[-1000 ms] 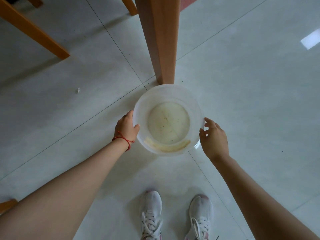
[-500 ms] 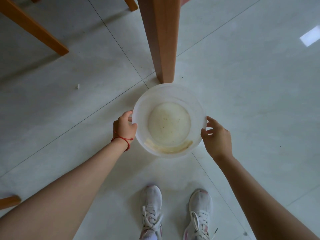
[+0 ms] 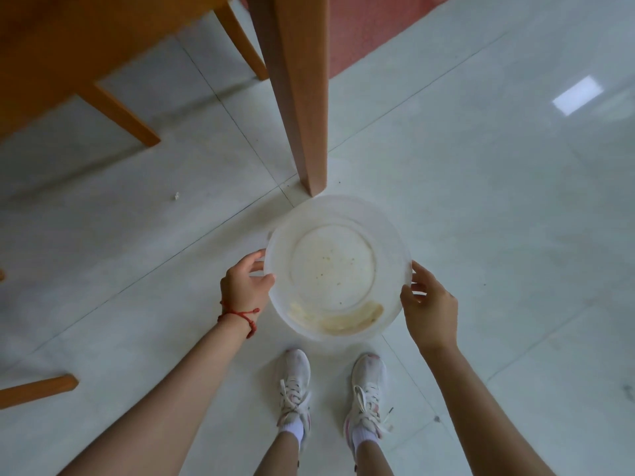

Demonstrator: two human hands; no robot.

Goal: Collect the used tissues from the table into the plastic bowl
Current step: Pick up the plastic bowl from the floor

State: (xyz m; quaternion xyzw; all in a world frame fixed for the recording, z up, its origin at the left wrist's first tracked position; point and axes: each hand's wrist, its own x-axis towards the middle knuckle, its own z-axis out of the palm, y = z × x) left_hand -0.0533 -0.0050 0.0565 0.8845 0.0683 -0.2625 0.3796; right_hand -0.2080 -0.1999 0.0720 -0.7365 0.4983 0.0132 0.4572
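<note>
A translucent white plastic bowl hangs above the tiled floor, near the foot of a wooden table leg. It holds no tissues, only yellowish residue along its lower inner edge. My left hand, with a red string at the wrist, grips the bowl's left rim. My right hand holds the right rim with its fingers curled around the edge. No tissues and no table top are in view.
The wooden table leg stands just beyond the bowl. Chair legs and a wooden seat are at the upper left, another leg at the lower left. A small white scrap lies on the floor. My white sneakers are below the bowl.
The bowl has risen off the floor with both hands on its rim. The view has pulled back and upward, so more of the chair and my legs shows.
</note>
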